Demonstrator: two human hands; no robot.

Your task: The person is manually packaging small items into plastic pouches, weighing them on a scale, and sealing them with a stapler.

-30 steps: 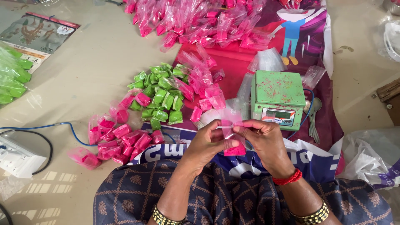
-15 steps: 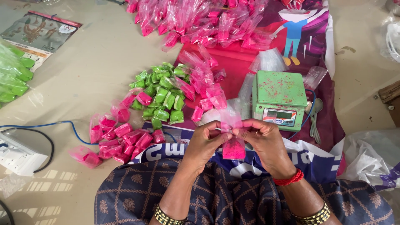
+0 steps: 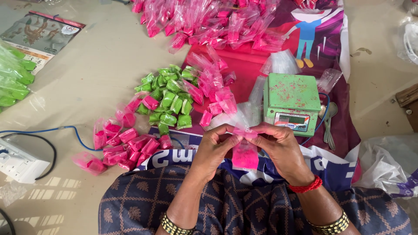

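My left hand (image 3: 214, 148) and my right hand (image 3: 278, 146) meet in front of my lap and both pinch the top of a small clear packet of pink powder (image 3: 244, 154). The packet hangs down between my fingers, its filled pink bottom below the pinched neck. A green weighing scale (image 3: 291, 102) dusted with pink stands just beyond my right hand. Folded pink packets (image 3: 126, 141) lie in a heap to the left of my left hand.
A pile of green packets (image 3: 167, 100) lies behind the pink heap. Many pink bags (image 3: 209, 21) cover the far cloth. A white switch box (image 3: 17, 159) with blue cable sits at left. Two spoons (image 3: 327, 122) lie beside the scale. A white plastic bag (image 3: 383, 161) is at right.
The packet has dropped lower between my fingers, its pink bottom now hanging free below the pinch. Both hands stay in the same place.
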